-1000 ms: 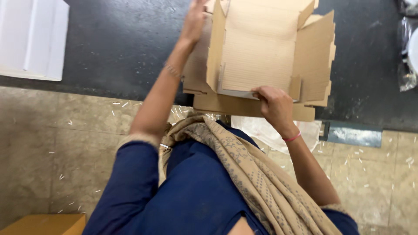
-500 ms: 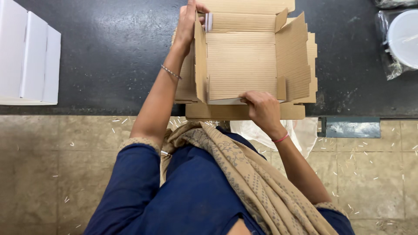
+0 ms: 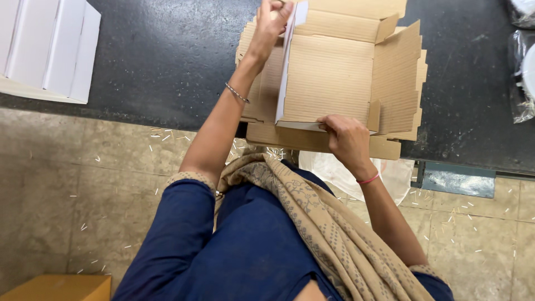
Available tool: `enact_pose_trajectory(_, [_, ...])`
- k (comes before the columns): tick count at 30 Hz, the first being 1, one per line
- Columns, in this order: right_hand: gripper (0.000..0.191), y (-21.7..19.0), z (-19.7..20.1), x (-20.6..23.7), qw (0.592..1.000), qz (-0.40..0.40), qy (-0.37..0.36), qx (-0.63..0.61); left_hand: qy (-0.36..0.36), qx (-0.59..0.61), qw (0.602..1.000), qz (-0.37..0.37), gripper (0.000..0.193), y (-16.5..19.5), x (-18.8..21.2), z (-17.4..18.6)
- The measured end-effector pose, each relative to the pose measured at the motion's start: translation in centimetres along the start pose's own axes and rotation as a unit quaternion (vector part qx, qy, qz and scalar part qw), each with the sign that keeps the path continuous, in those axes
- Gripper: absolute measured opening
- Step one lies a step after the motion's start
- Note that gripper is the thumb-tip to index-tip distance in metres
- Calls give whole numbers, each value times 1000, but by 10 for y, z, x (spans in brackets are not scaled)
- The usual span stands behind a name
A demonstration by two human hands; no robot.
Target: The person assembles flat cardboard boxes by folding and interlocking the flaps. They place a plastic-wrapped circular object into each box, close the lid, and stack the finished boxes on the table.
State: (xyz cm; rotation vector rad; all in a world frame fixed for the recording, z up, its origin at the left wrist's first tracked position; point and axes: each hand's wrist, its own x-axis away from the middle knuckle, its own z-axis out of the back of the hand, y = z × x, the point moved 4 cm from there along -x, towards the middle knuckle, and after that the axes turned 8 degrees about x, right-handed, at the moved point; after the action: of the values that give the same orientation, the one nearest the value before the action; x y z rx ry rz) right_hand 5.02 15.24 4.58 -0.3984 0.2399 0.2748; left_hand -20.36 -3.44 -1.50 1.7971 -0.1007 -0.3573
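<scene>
Currently, the cardboard box (image 3: 334, 78) lies partly folded on the dark counter (image 3: 161, 61), near its front edge, resting on a stack of flat cardboard blanks (image 3: 323, 139). The left hand (image 3: 270, 22) is raised at the far left corner of the box, its fingers (image 3: 278, 10) closed in a pinch on the top of the upright left wall panel. The right hand (image 3: 345, 136) sits at the near edge, fingers curled down onto the front flap and pressing it. The right wall panel stands tilted outward. White flat boxes (image 3: 50, 47) lie at the left end of the counter, well apart. A clear plastic bag (image 3: 521, 72) lies at the right end.
</scene>
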Motion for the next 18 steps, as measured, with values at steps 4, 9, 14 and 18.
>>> enact_pose_trajectory(4, [19, -2, 2, 0, 1000, 7, 9, 7, 66, 32, 993, 89, 79, -9, -16, 6])
enact_pose_trajectory(9, [17, -4, 4, 0, 1000, 9, 9, 4, 31, 42, 992, 113, 70, -7, -18, 0])
enact_pose_trajectory(14, [17, -5, 4, -1, 1000, 8, 9, 2, 70, -79, 991, 79, 67, -1, -20, -3])
enact_pose_trajectory(18, [17, -5, 4, -1, 1000, 0, 7, 2, 70, -78, 993, -57, 66, 9, -12, 1])
